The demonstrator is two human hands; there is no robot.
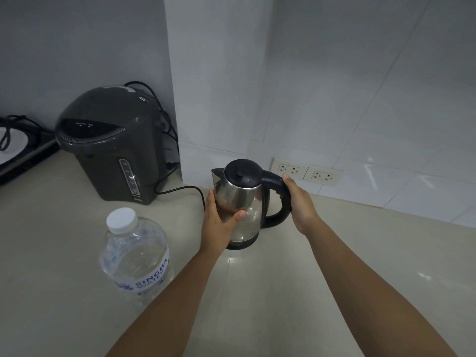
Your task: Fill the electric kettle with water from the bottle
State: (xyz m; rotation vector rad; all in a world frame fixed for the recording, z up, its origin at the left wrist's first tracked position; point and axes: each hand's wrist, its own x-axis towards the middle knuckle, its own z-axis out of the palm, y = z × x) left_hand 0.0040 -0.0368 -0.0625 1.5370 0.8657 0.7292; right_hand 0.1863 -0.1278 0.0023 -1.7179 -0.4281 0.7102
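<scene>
Standing along the whole bottom of the frame: pale counter (64,279), with white tiled wall (360,86) rising behind it on the right.

Sitting at left centre: big dark hot-water dispenser (108,143), its black cord (180,189) trailing across the counter toward the kettle's left side.

Standing at lower left, well apart from the kettle: clear water bottle (135,256), upright, white cap (121,220) on and apparently sealed.

Resting at centre frame on the counter: steel electric kettle (242,202), upright, black lid (242,173) down, spout facing left.

Steadying rather than pouring, by the look of it: an early step, with nothing poured yet, judging from the capped bottle and shut lid.

Wrapping round the black handle (280,199): right hand (298,202), fingers curled closed on it, thumb near the top.

Pressing flat against the steel body: left hand (219,222), palm open and cupping the side, thumb across the front, bracing more than gripping.

Calling next, probably, for lifting the lid, then freeing a hand to unscrew the cap and tip the bottle over the opening.

Lying close to the kettle base: that cord, likely to snag if the kettle slides left.

Showing at right centre on the wall: two sockets (306,172), nothing plugged in.
</scene>
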